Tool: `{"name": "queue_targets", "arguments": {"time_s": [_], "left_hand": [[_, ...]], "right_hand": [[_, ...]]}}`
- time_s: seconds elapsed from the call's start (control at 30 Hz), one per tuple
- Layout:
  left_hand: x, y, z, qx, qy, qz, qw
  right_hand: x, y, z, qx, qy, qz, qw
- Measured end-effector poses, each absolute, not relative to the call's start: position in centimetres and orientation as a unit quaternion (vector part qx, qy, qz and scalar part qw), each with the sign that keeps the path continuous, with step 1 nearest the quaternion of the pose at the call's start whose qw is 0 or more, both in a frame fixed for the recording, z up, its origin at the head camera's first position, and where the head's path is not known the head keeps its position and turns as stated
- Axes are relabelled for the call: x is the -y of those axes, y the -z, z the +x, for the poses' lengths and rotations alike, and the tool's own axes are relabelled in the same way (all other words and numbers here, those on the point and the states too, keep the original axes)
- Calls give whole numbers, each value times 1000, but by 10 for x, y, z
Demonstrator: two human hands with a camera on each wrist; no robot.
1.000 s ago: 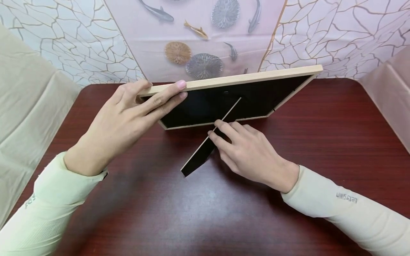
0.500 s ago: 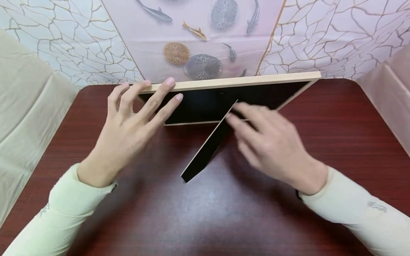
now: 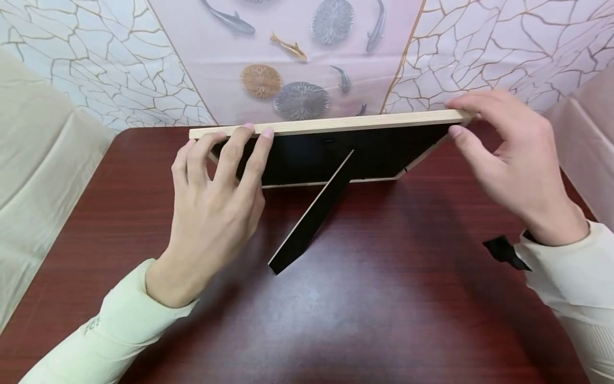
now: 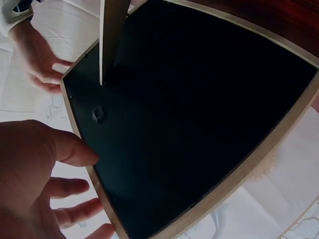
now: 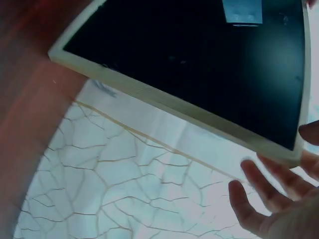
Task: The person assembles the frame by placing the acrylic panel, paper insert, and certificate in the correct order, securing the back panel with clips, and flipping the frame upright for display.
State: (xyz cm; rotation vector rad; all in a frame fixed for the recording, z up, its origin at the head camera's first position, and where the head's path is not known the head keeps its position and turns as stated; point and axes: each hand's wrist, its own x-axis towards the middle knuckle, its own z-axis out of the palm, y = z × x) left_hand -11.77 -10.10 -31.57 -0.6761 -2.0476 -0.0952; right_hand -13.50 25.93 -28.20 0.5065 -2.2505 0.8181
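A picture frame (image 3: 312,126) with a pale wooden border stands tilted on the table, its black backing (image 4: 189,114) facing me. From the backing a black easel leg (image 3: 312,218) slants out to the tabletop. My left hand (image 3: 211,213) holds the top edge near the left corner; in the left wrist view its thumb lies at the back and its fingers along the border. At the top right corner, my right hand (image 3: 520,154) pinches the frame, thumb behind and fingers over the front. The frame's front is hidden.
The dark red wooden table (image 3: 364,298) reflects light at its middle. Behind it hangs a cloth backdrop (image 3: 307,48) with fish and a cracked-line pattern. Pale cloth (image 3: 38,186) drapes the left side, and more cloth (image 3: 587,144) the right.
My right hand has left the easel leg and moved up to the frame's top right corner. My left hand has shifted slightly right along the top edge, and the frame's top right end sits lower.
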Motion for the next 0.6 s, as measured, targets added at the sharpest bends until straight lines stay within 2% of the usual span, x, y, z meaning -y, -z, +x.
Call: {"name": "queue_targets", "arguments": {"time_s": [0.1,0.23,0.37,0.5,0.6], "left_hand": [[102,315,-120,843,37,-270,463],[105,313,-128,850,34,-264,455],[110,312,-141,856,56,-268,440],[115,309,-151,874,90,-272,392],[117,304,-156,897,120,-268,330]], "right_hand": [[-263,285,-134,874,-323,190,308],[-264,287,-124,877,-320,195,302],[-263,288,-112,868,-312,240,303],[-257,290,-102,850,-323,281,306],[-254,293,-97,831,-339,317,306]]}}
